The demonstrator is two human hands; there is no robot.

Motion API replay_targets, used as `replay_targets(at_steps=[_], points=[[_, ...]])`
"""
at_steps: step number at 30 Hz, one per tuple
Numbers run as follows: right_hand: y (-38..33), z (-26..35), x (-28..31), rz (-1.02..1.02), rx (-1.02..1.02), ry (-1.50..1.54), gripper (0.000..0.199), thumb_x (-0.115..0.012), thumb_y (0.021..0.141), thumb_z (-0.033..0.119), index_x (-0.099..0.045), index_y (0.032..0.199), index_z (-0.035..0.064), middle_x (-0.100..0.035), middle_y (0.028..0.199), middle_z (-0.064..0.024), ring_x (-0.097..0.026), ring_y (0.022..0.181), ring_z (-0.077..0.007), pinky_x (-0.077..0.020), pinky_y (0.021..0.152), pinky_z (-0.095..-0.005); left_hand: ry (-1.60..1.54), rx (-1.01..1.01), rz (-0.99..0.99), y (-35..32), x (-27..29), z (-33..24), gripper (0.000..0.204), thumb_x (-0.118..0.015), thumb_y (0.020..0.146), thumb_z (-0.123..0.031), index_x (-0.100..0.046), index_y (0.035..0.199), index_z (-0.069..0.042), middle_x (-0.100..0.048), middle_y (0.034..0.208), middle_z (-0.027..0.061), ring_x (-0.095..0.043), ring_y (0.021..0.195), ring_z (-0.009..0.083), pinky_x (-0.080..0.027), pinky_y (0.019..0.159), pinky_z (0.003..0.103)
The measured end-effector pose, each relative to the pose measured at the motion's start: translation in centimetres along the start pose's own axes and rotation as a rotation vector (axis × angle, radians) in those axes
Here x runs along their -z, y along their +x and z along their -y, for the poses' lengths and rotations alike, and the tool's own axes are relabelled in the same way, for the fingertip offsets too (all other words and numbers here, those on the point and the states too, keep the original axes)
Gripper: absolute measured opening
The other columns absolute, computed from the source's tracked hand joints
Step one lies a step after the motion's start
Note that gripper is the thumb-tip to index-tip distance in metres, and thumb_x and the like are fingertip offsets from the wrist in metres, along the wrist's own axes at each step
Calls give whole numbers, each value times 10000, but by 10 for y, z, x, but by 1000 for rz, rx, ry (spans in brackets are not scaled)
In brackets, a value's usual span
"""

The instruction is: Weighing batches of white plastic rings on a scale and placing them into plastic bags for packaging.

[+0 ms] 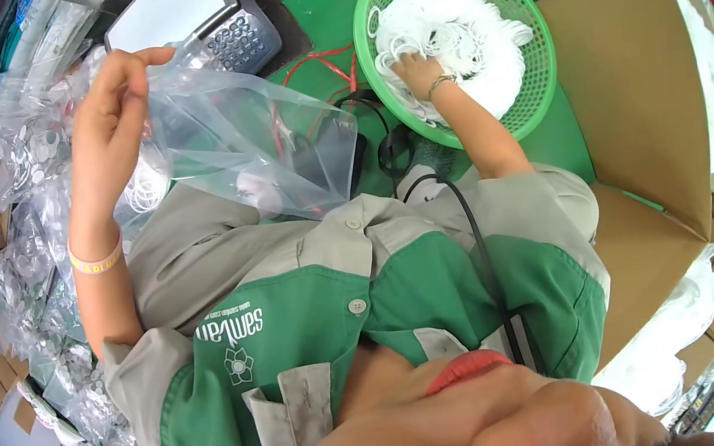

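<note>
Seemingly gathering: the right hand point(420, 77) rests among white cord loops point(477, 37), grip hidden; the left hand point(115, 111) half-curls, hold unclear, clear plastic bag point(258, 136) beside it. Next likely needs separating a bunch.

The basket point(546, 59) is green, the cords point(476, 33) white, the bag point(281, 133) clear, the shirt point(308, 298) green and beige.

Bag point(258, 132) glossy plastic; basket point(542, 60) smooth plastic; carton point(630, 84) matt cardboard.
</note>
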State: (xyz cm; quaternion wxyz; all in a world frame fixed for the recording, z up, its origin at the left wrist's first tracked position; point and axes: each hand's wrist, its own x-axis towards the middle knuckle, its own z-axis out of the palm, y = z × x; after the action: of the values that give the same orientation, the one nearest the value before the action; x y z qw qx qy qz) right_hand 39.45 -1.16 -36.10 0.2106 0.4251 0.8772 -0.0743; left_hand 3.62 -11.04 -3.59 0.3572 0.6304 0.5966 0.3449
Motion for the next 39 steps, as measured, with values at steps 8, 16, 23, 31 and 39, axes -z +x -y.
replay_targets(at_steps=[8,16,23,31,39], points=[[-6,-14,22,-157,-139,-57,478,-650,685,157,-462,1124,159,-490,1137,-111,-474,1083,-312,-433,844,-438,291,-50,198,-2,8,9,269,-366,734,109,-596,834,11,-589,1087,111,-430,584,54,-374,515,184],[19,-39,-1,-150,-194,124,315,-588,711,173,-499,1012,139,-573,994,-132,-599,858,-315,-486,676,-426,161,6,178,1,5,7,432,-370,735,77,-563,1112,-8,-516,1178,75,-433,621,57,-401,583,194],[5,-99,38,-628,-392,747,656,-725,566,235,-489,1123,-20,-588,1038,-203,-590,928,-299,-458,812,-351,-2,17,189,5,-3,4,433,-373,743,30,-550,1137,-7,-481,1236,88,-455,610,58,-415,586,200],[-30,-127,86,-865,-419,1638,486,-674,583,-23,-521,1043,-61,-601,976,-122,-586,855,-232,-467,756,-313,-70,218,375,26,-27,7,469,-408,737,-22,-503,1196,-6,-518,661,11,-447,534,64,-396,527,203],[-87,-89,222,-1056,-76,1899,479,-513,720,-115,-400,1184,-78,-524,1112,-167,-549,992,-295,-490,829,-382,-258,280,294,51,-67,-1,686,-462,700,-30,-251,1352,1,-497,677,19,-480,565,84,-425,533,214]])
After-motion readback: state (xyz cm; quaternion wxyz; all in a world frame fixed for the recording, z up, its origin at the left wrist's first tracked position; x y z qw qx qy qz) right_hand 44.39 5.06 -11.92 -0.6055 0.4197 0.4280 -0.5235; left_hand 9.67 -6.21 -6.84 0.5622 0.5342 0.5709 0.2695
